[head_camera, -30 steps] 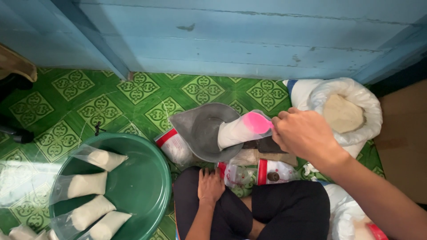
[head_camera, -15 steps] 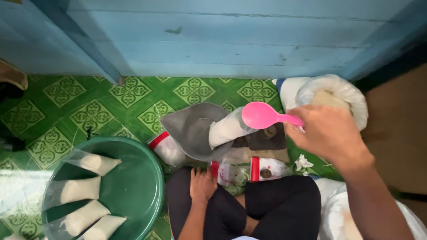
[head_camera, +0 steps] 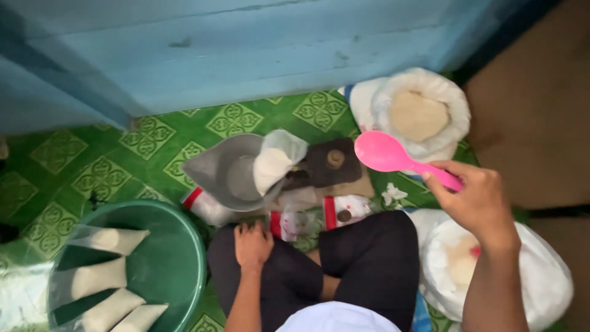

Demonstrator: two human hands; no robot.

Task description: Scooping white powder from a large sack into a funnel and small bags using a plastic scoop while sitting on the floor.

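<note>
**Fingers clenched on the pink spoon's handle**

Right hand (head_camera: 476, 200) grips the handle of a pink spoon (head_camera: 393, 157), its bowl raised just below the open white sack (head_camera: 424, 104) of pale grain. Left of the spoon, a filled clear bag (head_camera: 270, 166) rests in the grey scale pan (head_camera: 230, 172). Left hand (head_camera: 252, 245) holds nothing, fingers curled on the dark-trousered knee. Farther left, a green basin (head_camera: 172, 258) holds more filled bags (head_camera: 98, 276).
</note>
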